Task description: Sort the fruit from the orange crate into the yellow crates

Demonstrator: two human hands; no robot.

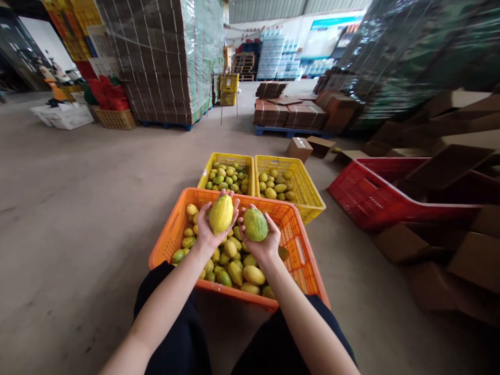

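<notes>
Head view, upper left: the largest load is a plastic-wrapped stack (148, 57) of flat, strapped cardboard on a blue pallet. At center, the orange crate (307, 255) is broad and perforated, with many yellow and green-tinged fruits piled in it. The pile is seen on its left side and middle, while part of the right inner wall shows bare.

At the right, the red crate (363, 200) sits tilted in the view, with loose brown cardboard in and around it. Just beyond the orange crate, side by side, are the left yellow crate (205, 169), with mixed green and yellow fruits, and the right yellow crate (308, 182), whose mostly yellow fruits lie toward its left.

At the upper left edge, the white crate (68, 119) has items on it that are too blurred to name. Next to it, the wicker basket (115, 120) holds red bagged material. Above center right, a small carton (299, 150) stands on the floor.

Over the orange crate, the left hand (209, 233) cups the yellow fruit (221, 214), ribbed and upright. Just beside it, the right hand (270, 242) cradles the green fruit (255, 225), rounder, with yellowish patches.
</notes>
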